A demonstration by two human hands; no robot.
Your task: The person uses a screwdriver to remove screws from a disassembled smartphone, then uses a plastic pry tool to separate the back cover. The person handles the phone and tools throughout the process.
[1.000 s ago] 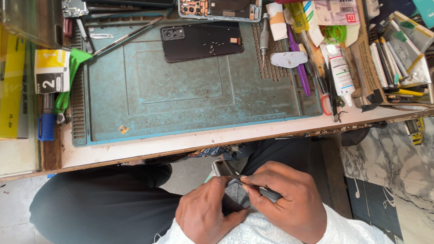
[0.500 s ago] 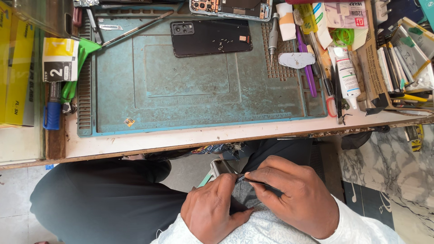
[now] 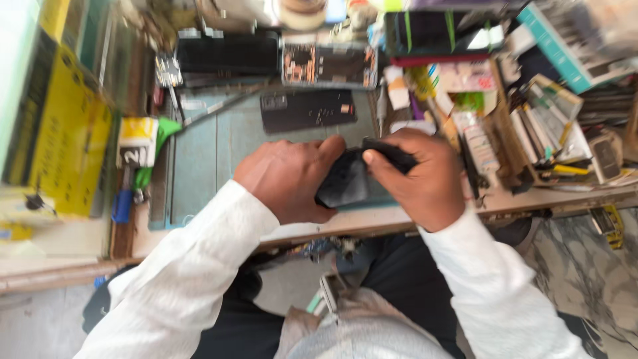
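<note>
A dark, soft-looking black object, matte and blurred so its kind cannot be told, sits just above the middle of the frame, over the near edge of the table. The left hand grips its left side with fingers curled round it, and the right hand clasps its right end, thumb pressed on top. Both sleeves are white and run down to the lower corners of the frame.

Under the hands lies a blue-green work mat. Just beyond them, toward the top centre, a black phone back panel lies flat on the mat, and above it an opened phone shows its inner parts. At the left of the mat a small yellow and white box sits beside a green-handled tool. A yellow carton fills the far left. To the right, tubes, packets and tools crowd a cluttered tray
</note>
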